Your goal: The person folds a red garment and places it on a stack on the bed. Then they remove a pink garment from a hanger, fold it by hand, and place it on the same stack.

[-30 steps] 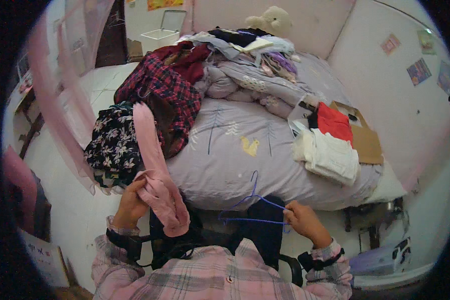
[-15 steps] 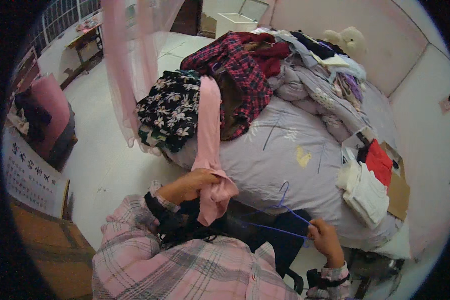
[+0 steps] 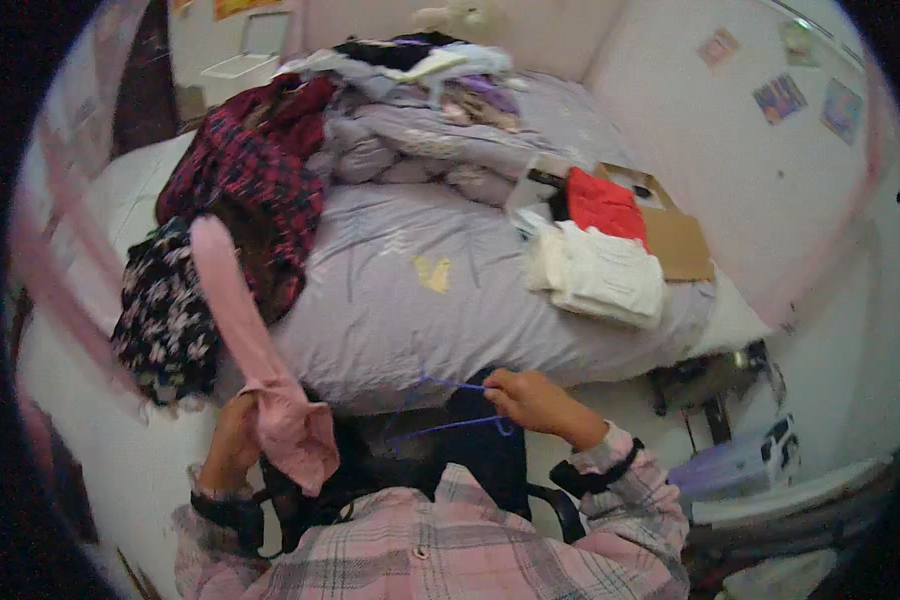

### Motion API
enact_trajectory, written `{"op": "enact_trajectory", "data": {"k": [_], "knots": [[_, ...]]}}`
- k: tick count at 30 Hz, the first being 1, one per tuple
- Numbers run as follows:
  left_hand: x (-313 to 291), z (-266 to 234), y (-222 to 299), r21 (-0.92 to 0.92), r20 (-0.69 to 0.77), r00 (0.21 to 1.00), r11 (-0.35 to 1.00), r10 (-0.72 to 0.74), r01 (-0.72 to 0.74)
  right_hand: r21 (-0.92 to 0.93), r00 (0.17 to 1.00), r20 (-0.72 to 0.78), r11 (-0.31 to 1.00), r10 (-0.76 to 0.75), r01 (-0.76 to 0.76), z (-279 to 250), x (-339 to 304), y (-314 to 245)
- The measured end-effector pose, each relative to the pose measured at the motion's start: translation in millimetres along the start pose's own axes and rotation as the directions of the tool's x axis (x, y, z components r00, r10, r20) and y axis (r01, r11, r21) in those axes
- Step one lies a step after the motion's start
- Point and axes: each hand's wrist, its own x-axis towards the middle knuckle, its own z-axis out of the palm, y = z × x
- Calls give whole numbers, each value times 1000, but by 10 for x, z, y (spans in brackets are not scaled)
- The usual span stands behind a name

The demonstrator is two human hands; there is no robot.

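Note:
My left hand (image 3: 232, 440) is closed on the lower end of a pink garment (image 3: 238, 310). The garment's long, narrow part stretches up over the bed's edge, and its loose end hangs beside my fingers. In my right hand (image 3: 535, 402) a thin blue clothes hanger (image 3: 450, 428) is gripped by one side, held out over my lap. Its hook is blurred against the bedding. Beneath the pink garment lie a black floral garment (image 3: 165, 325) and a red-and-black plaid shirt (image 3: 220, 160), both at the left side of the bed.
The bed (image 3: 380, 330) has a grey patterned cover. A heap of mixed clothes (image 3: 400, 55) lies at its back. To the right, folded white clothes (image 3: 610, 280) and a red folded garment (image 3: 605, 205) lie by a cardboard box (image 3: 682, 245). A chair armrest (image 3: 558, 512) is beside me.
My view has turned to the right, so the bed and clothes sit further left. Both hands keep their holds. The pink garment now slants down to the right.

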Motion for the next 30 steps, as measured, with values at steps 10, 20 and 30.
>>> {"op": "enact_trajectory", "data": {"k": [10,20,30], "knots": [[37,-12,-69,-57,-37,999,998,19,-22,117,999,-17,992,-36,38,-145,74,123],[44,-79,-12,-132,53,999,991,5,2,108,999,1,993,-49,48,-204,85,74],[-38,-466,307,-399,-119,895,804,431,-440,103,958,-256,989,128,-105,-322,-51,217]]}}
